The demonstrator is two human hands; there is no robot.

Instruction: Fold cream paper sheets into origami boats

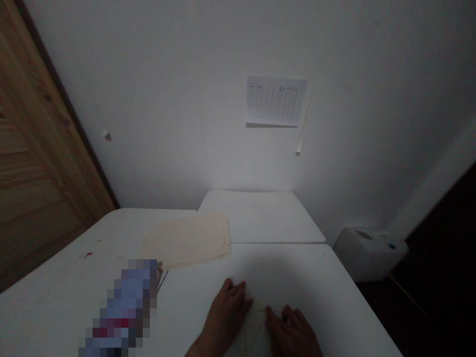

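A pale sheet of paper (256, 325) with crease-like lines lies on the white table near its front, between my two hands. On its left side, my left hand (229, 310) has its fingers bent and pressed together at the paper's edge. My right hand (292, 327) pinches the right side, its index fingertip near the paper's top corner. Dim light and my own fingers hide part of the paper. Left of my hands is a stack of cream sheets (189, 238), with slightly uneven edges.
A pixelated blue and red shape (124, 302) covers the table's left front, with a thin dark stick (162, 281) beside it. A printed chart (275, 100) hangs on the wall. A white jerrycan (372, 253) stands beyond the right edge; a wooden door (44, 124) is at left.
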